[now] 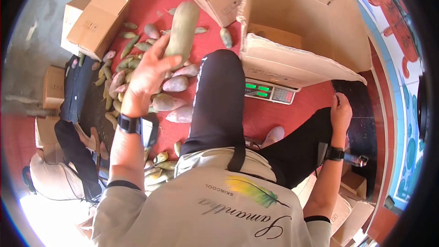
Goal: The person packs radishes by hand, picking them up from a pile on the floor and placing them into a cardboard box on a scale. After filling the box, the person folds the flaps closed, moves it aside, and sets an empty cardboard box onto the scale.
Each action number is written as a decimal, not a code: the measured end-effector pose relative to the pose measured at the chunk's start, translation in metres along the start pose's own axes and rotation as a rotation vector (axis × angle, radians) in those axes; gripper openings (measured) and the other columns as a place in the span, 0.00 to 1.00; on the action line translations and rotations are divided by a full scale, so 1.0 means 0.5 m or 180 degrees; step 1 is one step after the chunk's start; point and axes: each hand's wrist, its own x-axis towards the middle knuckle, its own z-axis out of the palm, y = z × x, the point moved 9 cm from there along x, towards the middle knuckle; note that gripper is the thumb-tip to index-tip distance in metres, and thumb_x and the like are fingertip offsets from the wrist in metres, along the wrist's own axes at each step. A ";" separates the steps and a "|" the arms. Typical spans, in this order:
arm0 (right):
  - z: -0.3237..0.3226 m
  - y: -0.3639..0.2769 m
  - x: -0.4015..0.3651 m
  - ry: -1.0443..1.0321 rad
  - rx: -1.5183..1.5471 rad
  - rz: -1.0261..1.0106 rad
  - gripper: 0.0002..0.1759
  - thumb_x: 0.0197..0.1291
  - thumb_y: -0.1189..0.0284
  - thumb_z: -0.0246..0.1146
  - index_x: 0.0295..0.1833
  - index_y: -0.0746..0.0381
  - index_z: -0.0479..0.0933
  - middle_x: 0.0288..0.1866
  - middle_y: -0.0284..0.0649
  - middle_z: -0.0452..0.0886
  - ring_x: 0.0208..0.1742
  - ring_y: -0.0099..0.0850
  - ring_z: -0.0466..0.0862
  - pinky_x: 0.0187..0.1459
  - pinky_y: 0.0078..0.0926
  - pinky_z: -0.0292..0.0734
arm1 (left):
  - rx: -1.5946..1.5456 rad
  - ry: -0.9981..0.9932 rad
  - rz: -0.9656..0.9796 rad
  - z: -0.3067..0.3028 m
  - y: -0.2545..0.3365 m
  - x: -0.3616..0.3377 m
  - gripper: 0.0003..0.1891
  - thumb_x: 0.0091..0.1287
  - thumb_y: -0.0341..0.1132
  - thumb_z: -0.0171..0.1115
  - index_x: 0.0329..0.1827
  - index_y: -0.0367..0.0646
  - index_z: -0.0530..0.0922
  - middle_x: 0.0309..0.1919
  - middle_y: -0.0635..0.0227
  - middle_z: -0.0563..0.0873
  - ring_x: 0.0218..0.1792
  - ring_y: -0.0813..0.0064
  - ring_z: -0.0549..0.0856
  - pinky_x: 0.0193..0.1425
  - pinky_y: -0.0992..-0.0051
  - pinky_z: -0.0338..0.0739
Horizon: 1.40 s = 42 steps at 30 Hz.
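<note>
My left hand [148, 71] grips a long, pale green gourd [184, 29] near its lower end, with the thumb across the front. The gourd is raised upright above a spread of vegetables on the red floor. Below it lie several pinkish-purple tubers [176, 83] and slim green cucumber-like pieces [130, 45]. My right hand [341, 110] rests by my right knee with its fingers curled; I see nothing in them. Between my legs and a large box sits a digital scale [276, 95] with green lit displays, partly hidden under the box.
A large open cardboard box [297, 61] stands at the front right. Other cartons [98, 23] are at the back left and back centre. Another person [59, 174] sits at the lower left. Green vegetables [160, 174] lie beside my left side, and a painted wall [411, 110] runs along the right.
</note>
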 end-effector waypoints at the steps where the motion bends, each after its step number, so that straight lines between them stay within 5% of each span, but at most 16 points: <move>1: -0.002 0.003 -0.001 -0.0001 0.0028 0.0067 0.06 0.57 0.73 0.56 0.37 0.64 0.76 0.35 0.47 0.78 0.37 0.47 0.79 0.37 0.36 0.74 | 0.0100 -0.0171 0.0179 0.034 0.030 0.028 0.34 0.53 0.27 0.64 0.64 0.32 0.60 0.57 0.58 0.72 0.56 0.71 0.73 0.61 0.72 0.66; 4: -0.007 0.010 -0.004 0.0051 0.0056 0.0162 0.06 0.56 0.73 0.56 0.37 0.64 0.76 0.35 0.47 0.79 0.36 0.46 0.79 0.36 0.36 0.74 | 0.0849 -0.0217 0.0871 0.125 0.101 0.105 0.36 0.54 0.30 0.65 0.64 0.28 0.58 0.58 0.56 0.71 0.57 0.70 0.73 0.60 0.72 0.66; 8: -0.002 0.025 -0.004 -0.0013 0.0114 0.0304 0.07 0.56 0.72 0.56 0.37 0.64 0.76 0.36 0.47 0.79 0.36 0.46 0.79 0.37 0.36 0.74 | 0.1309 -0.0518 0.0628 0.259 0.133 0.172 0.28 0.60 0.34 0.60 0.62 0.32 0.64 0.54 0.57 0.73 0.53 0.71 0.75 0.57 0.74 0.71; 16: -0.003 0.038 -0.003 -0.0002 0.0236 0.0419 0.08 0.57 0.72 0.56 0.38 0.65 0.76 0.36 0.47 0.79 0.36 0.45 0.80 0.37 0.35 0.74 | 0.0698 -0.0774 0.0950 0.339 0.132 0.196 0.18 0.65 0.33 0.54 0.55 0.33 0.70 0.49 0.60 0.76 0.48 0.74 0.77 0.48 0.77 0.73; 18: -0.001 0.043 -0.004 -0.0050 0.0197 0.0385 0.08 0.57 0.72 0.56 0.38 0.65 0.76 0.36 0.48 0.79 0.36 0.45 0.80 0.38 0.35 0.74 | 0.0301 -0.0754 0.1119 0.301 0.145 0.175 0.15 0.66 0.31 0.54 0.53 0.34 0.71 0.46 0.63 0.78 0.44 0.78 0.77 0.44 0.83 0.72; 20: 0.012 0.058 -0.007 -0.0064 0.0156 0.0299 0.08 0.58 0.72 0.56 0.39 0.65 0.76 0.36 0.47 0.79 0.37 0.45 0.80 0.38 0.35 0.74 | 0.0828 -0.0307 0.1021 0.229 0.139 0.158 0.19 0.65 0.35 0.54 0.55 0.31 0.69 0.50 0.55 0.78 0.50 0.67 0.79 0.54 0.71 0.73; 25: 0.017 0.053 -0.004 -0.0158 0.0207 0.0346 0.09 0.59 0.71 0.55 0.40 0.64 0.76 0.36 0.47 0.79 0.37 0.44 0.80 0.39 0.33 0.73 | 0.0912 0.0820 0.0498 -0.039 0.026 0.100 0.14 0.66 0.34 0.51 0.51 0.36 0.73 0.46 0.59 0.81 0.48 0.69 0.80 0.52 0.72 0.72; 32: 0.021 0.024 0.002 -0.0339 0.0140 0.0319 0.09 0.60 0.71 0.55 0.40 0.64 0.76 0.36 0.46 0.79 0.37 0.43 0.80 0.38 0.33 0.73 | 0.1285 0.1563 -0.1130 -0.338 -0.346 -0.091 0.10 0.64 0.35 0.52 0.42 0.39 0.77 0.30 0.74 0.79 0.28 0.81 0.76 0.36 0.79 0.71; 35: 0.028 0.023 0.002 -0.0393 0.0085 0.0285 0.09 0.60 0.71 0.55 0.40 0.64 0.76 0.36 0.47 0.79 0.38 0.45 0.79 0.39 0.34 0.73 | 0.1770 0.1802 -0.1793 -0.430 -0.508 -0.196 0.08 0.61 0.33 0.56 0.38 0.40 0.79 0.27 0.73 0.80 0.27 0.78 0.78 0.33 0.78 0.73; 38: 0.028 0.018 0.005 -0.0268 -0.0045 0.0060 0.09 0.60 0.71 0.55 0.40 0.64 0.75 0.36 0.47 0.78 0.38 0.45 0.79 0.38 0.34 0.73 | 0.4653 -0.0896 -0.1843 -0.429 -0.721 -0.249 0.15 0.52 0.34 0.59 0.42 0.38 0.78 0.30 0.63 0.81 0.32 0.66 0.82 0.37 0.68 0.77; 42: 0.034 0.005 0.012 -0.0355 -0.0150 -0.0025 0.09 0.60 0.71 0.55 0.40 0.64 0.75 0.36 0.47 0.78 0.38 0.46 0.79 0.38 0.35 0.73 | 0.5965 -0.1504 -0.1833 -0.364 -0.821 -0.315 0.13 0.55 0.34 0.57 0.42 0.40 0.78 0.34 0.59 0.81 0.37 0.57 0.82 0.45 0.60 0.76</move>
